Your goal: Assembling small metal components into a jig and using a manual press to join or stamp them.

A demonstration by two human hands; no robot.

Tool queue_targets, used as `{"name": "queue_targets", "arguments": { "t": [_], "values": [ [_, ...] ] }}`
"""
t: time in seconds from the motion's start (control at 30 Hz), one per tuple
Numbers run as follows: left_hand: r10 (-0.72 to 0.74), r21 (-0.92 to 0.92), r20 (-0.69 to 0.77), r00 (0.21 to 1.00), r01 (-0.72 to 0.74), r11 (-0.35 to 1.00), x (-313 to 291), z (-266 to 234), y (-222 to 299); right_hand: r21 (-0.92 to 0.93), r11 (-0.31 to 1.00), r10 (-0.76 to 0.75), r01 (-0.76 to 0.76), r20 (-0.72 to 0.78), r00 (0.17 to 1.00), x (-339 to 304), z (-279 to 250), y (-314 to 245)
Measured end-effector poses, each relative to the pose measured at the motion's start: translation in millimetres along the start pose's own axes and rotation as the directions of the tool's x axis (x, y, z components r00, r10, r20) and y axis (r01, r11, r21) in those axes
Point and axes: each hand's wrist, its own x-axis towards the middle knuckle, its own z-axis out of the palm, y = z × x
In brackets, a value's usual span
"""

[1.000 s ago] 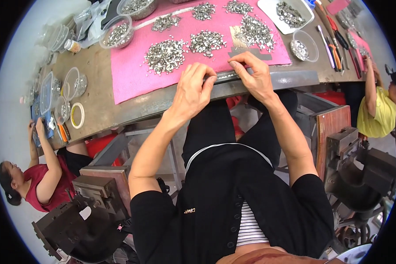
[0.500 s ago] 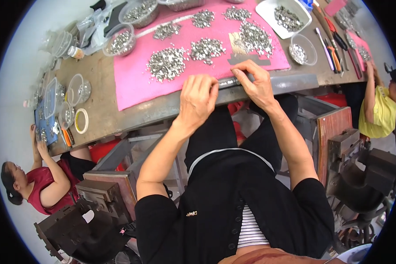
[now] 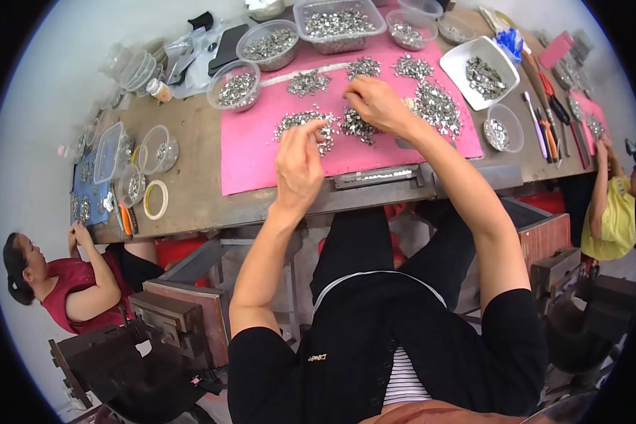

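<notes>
Several heaps of small shiny silver metal pieces lie spread over a pink mat (image 3: 244,169). My left hand (image 3: 298,169) is over the near left heap (image 3: 304,121), its fingers bent and drawn together; whether a piece sits between them is too small to see. My right hand (image 3: 383,106) reaches over the near middle heap (image 3: 359,127) and partly covers it. Its thumb and fingers are closed in a pinch, and what they hold cannot be made out. At the table's front edge, a narrow dark metal bar (image 3: 381,178) carries a row of silver pieces, touched by neither hand.
Clear plastic tubs (image 3: 267,46) of metal pieces line the mat's far side. A white tray (image 3: 477,71) and a round tub (image 3: 502,128) stand right, beside pliers (image 3: 546,134). Left are more tubs and a tape roll (image 3: 155,199). Co-workers sit at both sides (image 3: 85,283).
Both hands have left the bar at the table's edge and moved forward over the heaps. The bar now shows uncovered. The whole view has shifted, with more of the table's far side visible.
</notes>
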Motion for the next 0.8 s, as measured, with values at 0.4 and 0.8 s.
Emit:
{"name": "queue_targets", "arguments": {
  "t": [0.4, 0.8],
  "values": [
    [0.054, 0.41, 0.041, 0.998, -0.066, 0.91, 70, -5, -97, -0.331, 0.931, -0.149, 0.157, 0.05, 0.988, 42, 50, 15],
    [0.102, 0.62, 0.053, 0.993, -0.112, 0.776, 81, 23, -118, -0.111, 0.99, -0.096, 0.09, -0.052, 0.994, 31, 41, 22]
  ]
}}
